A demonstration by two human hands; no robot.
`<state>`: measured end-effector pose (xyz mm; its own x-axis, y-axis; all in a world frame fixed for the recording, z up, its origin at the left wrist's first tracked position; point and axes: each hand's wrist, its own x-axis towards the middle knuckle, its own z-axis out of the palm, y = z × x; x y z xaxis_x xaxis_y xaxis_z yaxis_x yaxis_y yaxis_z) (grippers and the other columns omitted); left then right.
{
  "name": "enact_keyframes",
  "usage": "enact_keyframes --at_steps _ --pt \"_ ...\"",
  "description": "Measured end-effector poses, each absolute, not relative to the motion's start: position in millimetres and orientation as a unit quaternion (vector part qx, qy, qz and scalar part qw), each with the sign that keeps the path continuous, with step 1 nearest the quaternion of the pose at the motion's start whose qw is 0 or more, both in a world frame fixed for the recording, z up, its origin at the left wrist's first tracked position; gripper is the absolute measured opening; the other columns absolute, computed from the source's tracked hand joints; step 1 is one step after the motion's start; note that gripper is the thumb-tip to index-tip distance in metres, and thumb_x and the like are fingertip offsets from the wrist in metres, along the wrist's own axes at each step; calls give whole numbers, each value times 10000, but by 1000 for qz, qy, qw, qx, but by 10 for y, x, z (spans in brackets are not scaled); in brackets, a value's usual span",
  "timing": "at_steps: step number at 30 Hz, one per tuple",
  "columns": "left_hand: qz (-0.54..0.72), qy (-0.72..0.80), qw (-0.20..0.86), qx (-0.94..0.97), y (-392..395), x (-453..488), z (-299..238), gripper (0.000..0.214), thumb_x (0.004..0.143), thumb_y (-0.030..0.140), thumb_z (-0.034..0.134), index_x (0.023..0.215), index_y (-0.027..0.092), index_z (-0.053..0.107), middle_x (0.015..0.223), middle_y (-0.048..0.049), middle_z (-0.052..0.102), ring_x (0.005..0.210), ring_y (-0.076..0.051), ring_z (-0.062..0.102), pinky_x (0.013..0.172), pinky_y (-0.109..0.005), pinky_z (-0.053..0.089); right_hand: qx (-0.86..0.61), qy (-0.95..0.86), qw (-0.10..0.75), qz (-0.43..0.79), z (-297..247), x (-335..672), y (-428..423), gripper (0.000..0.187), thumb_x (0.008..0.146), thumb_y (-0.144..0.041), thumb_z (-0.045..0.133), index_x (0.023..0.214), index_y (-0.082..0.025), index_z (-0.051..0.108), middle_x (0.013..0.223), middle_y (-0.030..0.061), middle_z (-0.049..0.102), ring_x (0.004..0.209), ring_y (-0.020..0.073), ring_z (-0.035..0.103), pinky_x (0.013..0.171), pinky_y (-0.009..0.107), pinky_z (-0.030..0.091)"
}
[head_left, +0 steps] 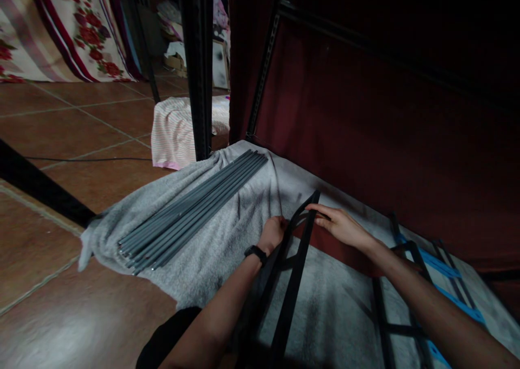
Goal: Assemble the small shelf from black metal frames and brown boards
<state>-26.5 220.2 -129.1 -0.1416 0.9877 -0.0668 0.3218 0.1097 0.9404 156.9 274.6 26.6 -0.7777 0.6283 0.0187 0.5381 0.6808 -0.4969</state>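
Observation:
A long black ladder-like frame [298,266], with two rails and crosspieces, stands tilted before me. At its left rail, my left hand [273,234], with a black watch [257,254] on the wrist, is closed; its fingertips are partly hidden behind the rail. Near the top of the right rail, my right hand [340,224] has its fingers over the edge and its thumb below, pinching the frame. To the left, a bundle of grey rods [195,209] lies on a grey fleece cloth [227,260].
More black frames [402,325] and blue strips [459,301] lie at right. Black slotted posts [197,71] rise at the left and back, before a dark red cloth [365,114]. A striped cloth [173,128] covers something low. Brown tiles [60,206] form the floor.

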Motion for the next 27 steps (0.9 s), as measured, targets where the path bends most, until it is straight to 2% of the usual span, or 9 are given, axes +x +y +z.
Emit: enact_keyframes --at_steps 5,9,13,17,21,27 --pt "429 615 426 506 2208 -274 -1283 151 788 102 580 869 120 707 776 -50 709 741 -143 621 688 -221 449 -327 -910 90 237 267 1567 2743 457 886 -215 541 1325 -335 582 1291 -32 654 1214 203 599 1050 338 468" --pt "419 632 399 516 2201 -278 -1266 159 833 139 550 832 107 706 739 -70 691 726 -158 619 684 -244 440 -327 -910 92 240 253 1568 2751 449 887 -218 543 1320 -326 588 1296 -25 652 1224 208 591 1062 347 460" --pt "417 635 388 521 2182 -255 -1265 161 813 103 534 798 110 694 712 -62 676 700 -156 600 688 -258 432 -328 -908 91 243 240 1573 2754 451 884 -217 540 1317 -334 588 1298 -33 650 1223 202 592 1070 348 452" --pt "420 629 384 530 2183 -244 -1268 151 771 92 583 864 118 699 756 -51 693 721 -155 607 682 -246 437 -331 -906 88 247 246 1570 2741 447 896 -232 528 1330 -331 575 1303 -27 646 1229 199 586 1064 348 454" --pt "418 632 394 520 2196 -272 -1256 207 811 106 560 951 113 712 850 -77 721 791 -159 640 721 -237 457 -334 -906 87 245 244 1568 2731 444 903 -238 520 1335 -326 569 1319 -17 635 1239 200 577 1075 357 442" --pt "402 638 382 534 2176 -292 -1228 170 809 115 554 824 99 723 761 -88 702 746 -175 638 733 -263 461 -337 -905 92 243 224 1567 2720 453 906 -234 516 1346 -330 559 1339 -9 621 1259 204 561 1096 378 423"
